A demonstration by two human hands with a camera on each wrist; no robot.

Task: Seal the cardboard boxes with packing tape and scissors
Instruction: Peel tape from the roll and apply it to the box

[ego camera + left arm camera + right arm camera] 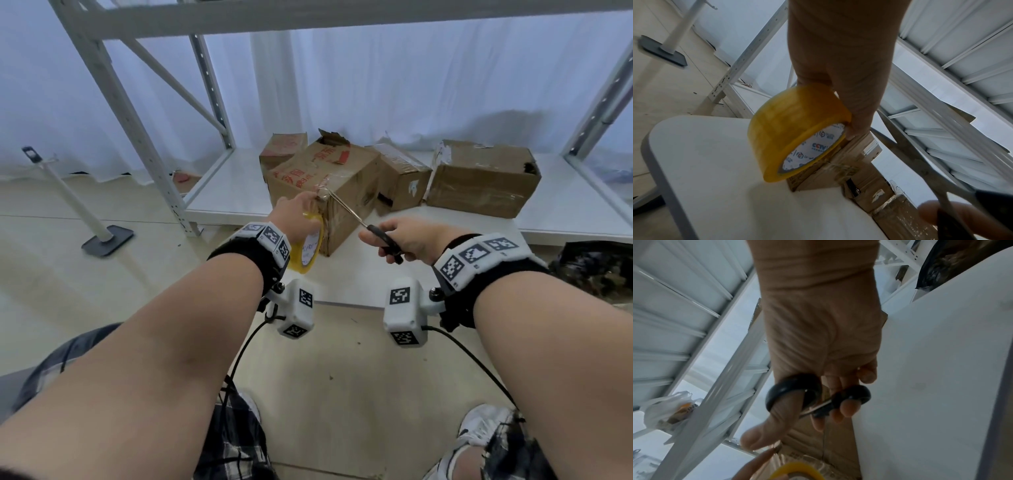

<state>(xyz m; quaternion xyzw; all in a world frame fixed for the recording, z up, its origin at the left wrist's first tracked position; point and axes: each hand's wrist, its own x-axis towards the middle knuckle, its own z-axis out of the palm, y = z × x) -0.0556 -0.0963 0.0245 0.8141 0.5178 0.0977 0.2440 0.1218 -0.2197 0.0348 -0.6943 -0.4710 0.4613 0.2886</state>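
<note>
A worn cardboard box (342, 178) with red print stands on the white table (342, 284) near its left edge. My left hand (294, 212) holds a yellow roll of packing tape (308, 245) (797, 129) against the box's near corner, with clear tape pulled up to the top edge. My right hand (400, 238) grips black-handled scissors (363, 222) (813, 395), thumb and fingers through the loops. The blades (920, 154) point left and reach the tape at the box corner beside my left fingertips.
Three more cardboard boxes (483, 178) stand behind on a low white shelf (222, 198) of a grey metal rack (137, 137). A dark bag (596, 267) lies at the right. A white post on a dark base (106, 240) stands on the floor at the left.
</note>
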